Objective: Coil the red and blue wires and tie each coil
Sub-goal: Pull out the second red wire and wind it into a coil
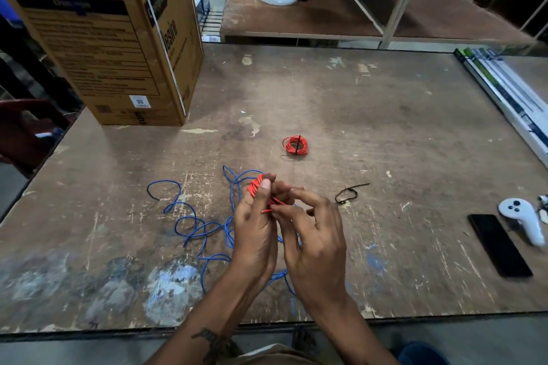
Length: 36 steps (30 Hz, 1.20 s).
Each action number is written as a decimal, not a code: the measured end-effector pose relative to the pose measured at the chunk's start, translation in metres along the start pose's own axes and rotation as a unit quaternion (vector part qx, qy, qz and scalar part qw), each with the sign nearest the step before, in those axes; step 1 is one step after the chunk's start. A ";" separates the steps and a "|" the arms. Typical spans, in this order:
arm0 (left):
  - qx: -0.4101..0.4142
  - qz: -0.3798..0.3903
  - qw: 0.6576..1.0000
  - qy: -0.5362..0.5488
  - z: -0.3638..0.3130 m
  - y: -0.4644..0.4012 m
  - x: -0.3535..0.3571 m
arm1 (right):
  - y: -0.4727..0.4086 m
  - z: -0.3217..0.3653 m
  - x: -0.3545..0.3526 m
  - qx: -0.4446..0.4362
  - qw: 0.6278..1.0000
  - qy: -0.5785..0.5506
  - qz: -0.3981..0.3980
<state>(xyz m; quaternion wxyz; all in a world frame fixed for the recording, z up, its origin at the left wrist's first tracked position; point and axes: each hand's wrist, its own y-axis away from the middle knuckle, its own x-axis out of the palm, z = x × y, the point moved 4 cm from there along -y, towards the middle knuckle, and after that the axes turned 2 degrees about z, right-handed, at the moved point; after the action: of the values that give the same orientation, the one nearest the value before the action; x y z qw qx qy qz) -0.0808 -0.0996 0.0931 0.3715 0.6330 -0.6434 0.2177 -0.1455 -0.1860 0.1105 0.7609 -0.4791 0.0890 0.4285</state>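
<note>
Red coil (pixel 257 187) clamped in left hand (pixel 255 225); right hand (pixel 311 234) pinches tail, probably (blurred). Slip: coil springs loose, tie (pixel 347 195) unreached.

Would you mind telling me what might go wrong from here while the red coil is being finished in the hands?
1. The red coil is untied, gripped only by the left hand; if the grip eases, it may spring open.
2. The loose black tie lies apart on the table, so the right hand must let go of the wire end to fetch it.
3. The blue wire sprawls beneath the hands and could snag.
</note>
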 end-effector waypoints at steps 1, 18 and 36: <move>-0.001 0.007 1.000 0.000 -0.002 0.001 0.002 | -0.001 0.001 0.000 -0.012 1.000 0.024 -0.001; -0.036 0.033 0.998 0.043 -0.011 -0.005 0.007 | -0.022 0.009 0.004 0.080 0.993 -0.033 0.078; -0.039 0.081 0.987 -0.131 0.002 -0.025 -0.003 | -0.021 -0.032 0.021 0.282 0.913 -0.273 0.114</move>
<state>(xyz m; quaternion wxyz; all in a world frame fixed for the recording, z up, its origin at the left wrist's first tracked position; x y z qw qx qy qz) -0.0569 -0.1018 0.0852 0.2895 0.5871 -0.7436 0.1363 -0.1082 -0.2037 0.0959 0.8047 -0.0959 0.0487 0.5838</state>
